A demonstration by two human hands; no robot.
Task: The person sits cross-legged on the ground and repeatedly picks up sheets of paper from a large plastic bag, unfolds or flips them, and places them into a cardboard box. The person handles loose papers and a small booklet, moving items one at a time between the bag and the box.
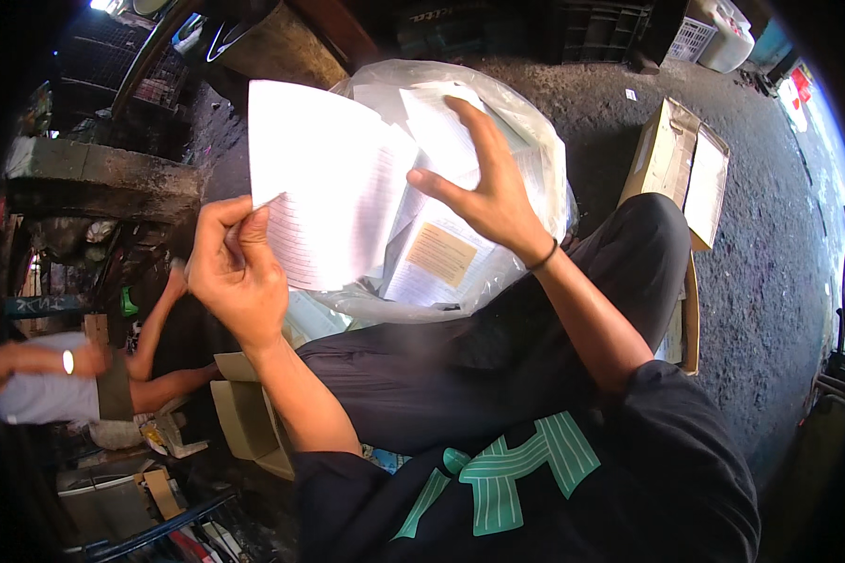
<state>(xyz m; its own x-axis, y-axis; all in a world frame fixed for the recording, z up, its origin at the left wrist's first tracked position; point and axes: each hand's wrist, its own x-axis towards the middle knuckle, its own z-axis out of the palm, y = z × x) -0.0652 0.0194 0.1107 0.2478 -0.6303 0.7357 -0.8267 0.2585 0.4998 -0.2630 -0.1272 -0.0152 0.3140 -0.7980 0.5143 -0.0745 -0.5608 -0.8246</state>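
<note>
A white sheet of lined paper (324, 178) is pinched at its left edge between the thumb and fingers of my left hand (239, 267). It stands tilted over a large clear plastic bag (545, 159) in front of my legs. My right hand (493, 192) hovers over the bag with thumb and fingers spread, near the sheet's right edge, holding nothing. More loose papers lie in the bag, among them a printed page with a tan rectangle (441, 253) on it. A dark band circles my right wrist.
An open cardboard box (246, 418) sits by my left elbow, and another flattened-looking box (662, 155) lies beyond my right knee. At the left, another person (56, 375) sits close by. A white jug (726, 38) stands at the far right, near a dark crate (603, 33).
</note>
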